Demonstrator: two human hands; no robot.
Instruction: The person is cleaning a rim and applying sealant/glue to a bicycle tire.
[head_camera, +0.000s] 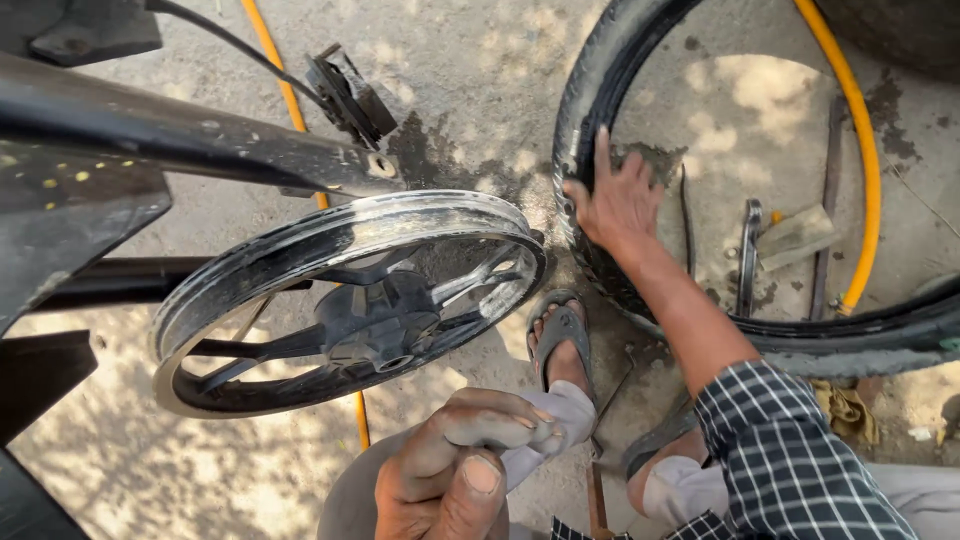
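My right hand (615, 200) reaches forward and grips the near edge of a black tyre (585, 90) that lies on the concrete, fingers over its inner side. My left hand (460, 465) is low in the middle of the view, dirty, with the fingers curled into a fist and the thumb on top; nothing shows inside it. A bare black alloy wheel rim (330, 225) with no tyre on it hangs at the left, held on a dark motorcycle frame arm (180, 135). My sandalled foot (562, 335) stands between the rim and the tyre.
A yellow hose (865, 150) curves across the ground inside the tyre and also runs under the rim. Metal tyre levers (748, 255) and a small wooden block (797, 237) lie inside the tyre ring. A yellowish rag (848, 410) lies beside my right knee.
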